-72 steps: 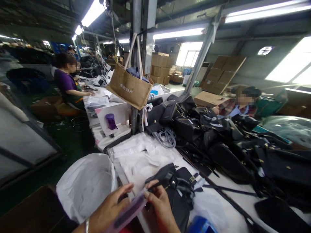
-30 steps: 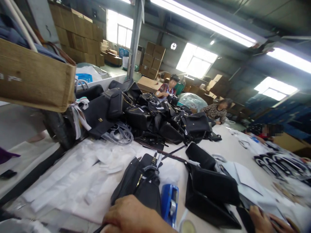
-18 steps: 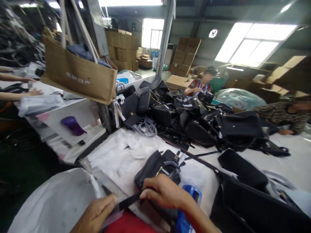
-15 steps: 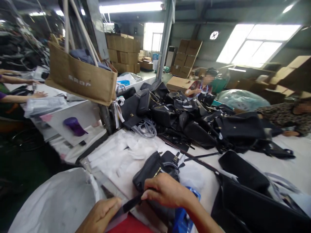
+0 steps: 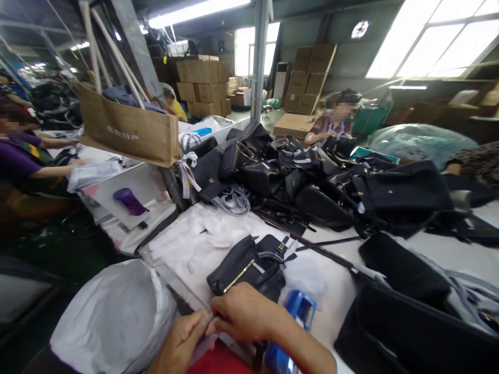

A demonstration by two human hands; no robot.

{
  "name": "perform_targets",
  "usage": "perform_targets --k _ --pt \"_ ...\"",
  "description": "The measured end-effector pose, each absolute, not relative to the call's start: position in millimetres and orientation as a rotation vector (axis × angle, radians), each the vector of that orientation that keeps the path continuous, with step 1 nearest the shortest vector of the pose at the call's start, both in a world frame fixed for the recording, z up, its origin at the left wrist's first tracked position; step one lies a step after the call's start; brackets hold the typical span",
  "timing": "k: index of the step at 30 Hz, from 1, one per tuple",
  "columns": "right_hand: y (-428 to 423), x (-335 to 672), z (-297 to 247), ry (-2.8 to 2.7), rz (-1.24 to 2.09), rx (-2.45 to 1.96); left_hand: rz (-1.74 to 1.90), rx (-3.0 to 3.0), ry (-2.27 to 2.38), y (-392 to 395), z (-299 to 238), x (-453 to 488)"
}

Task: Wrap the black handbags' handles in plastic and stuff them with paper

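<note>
My left hand (image 5: 181,337) and my right hand (image 5: 244,314) are closed with fingertips nearly touching, low in the view. Between them they pinch a black strap, now mostly hidden by the fingers, and a bit of thin translucent plastic shows beneath. Just beyond my right hand lies a small black bag (image 5: 268,280) with a gold zipper and a buckle. A blue tape dispenser (image 5: 302,306) stands right of that hand, partly covered by my forearm.
A white-lined bin (image 5: 113,317) stands at left. White sheets (image 5: 206,231) lie on the table. Black bags (image 5: 265,176) are heaped behind, with a larger black bag (image 5: 409,322) near right. A tan tote (image 5: 128,130) hangs at upper left. Co-workers sit around.
My hands have come together, covering the strap that stretched between them. My right hand has shifted left and slightly down, uncovering the small bag's zipper. The view has also shifted.
</note>
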State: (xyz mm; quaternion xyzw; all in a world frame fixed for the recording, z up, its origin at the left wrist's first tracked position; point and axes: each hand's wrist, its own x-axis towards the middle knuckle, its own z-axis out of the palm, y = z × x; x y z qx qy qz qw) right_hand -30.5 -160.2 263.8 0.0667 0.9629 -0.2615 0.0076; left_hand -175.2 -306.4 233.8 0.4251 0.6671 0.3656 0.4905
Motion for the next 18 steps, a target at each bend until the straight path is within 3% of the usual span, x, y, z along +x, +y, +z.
perform_targets --k 6,13,18 --pt "-124 7 242 2.842 -1.140 0.400 0.719 1.106 1.833 -309 222 -179" --pt "-137 -5 236 2.995 -1.062 0.213 0.713 1.167 1.783 -290 225 -160" --pt "-113 7 221 2.920 -1.125 0.339 0.711 1.147 1.881 -284 221 -164"
